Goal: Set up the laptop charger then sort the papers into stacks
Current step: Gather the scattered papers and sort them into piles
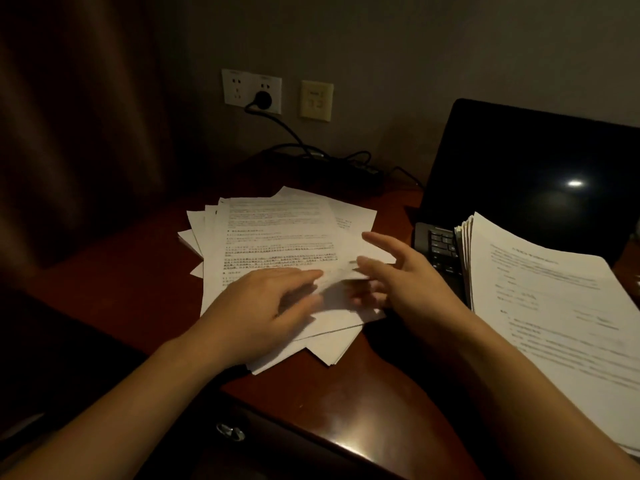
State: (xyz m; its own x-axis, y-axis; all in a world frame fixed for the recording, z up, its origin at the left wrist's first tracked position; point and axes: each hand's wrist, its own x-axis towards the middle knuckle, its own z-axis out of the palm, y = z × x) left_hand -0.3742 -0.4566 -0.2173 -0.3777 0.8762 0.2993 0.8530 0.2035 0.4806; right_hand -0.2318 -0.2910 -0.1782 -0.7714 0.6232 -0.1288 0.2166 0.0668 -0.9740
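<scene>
Head — fanned papers (277, 237), long axis toward wall (381, 46)

Your left hand (266, 303) and right hand (405, 275) are both bare. Same for your left forearm (138, 393) and right forearm (519, 368): bare skin all the way to the near edge. Light is dim and the left fingertips are blurred, so I can't read nail detail.

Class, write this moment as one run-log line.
step: sorting | left hand: on loose pile | right hand: open at pile's edge | plug: in wall socket | second stack: on laptop keyboard
</scene>
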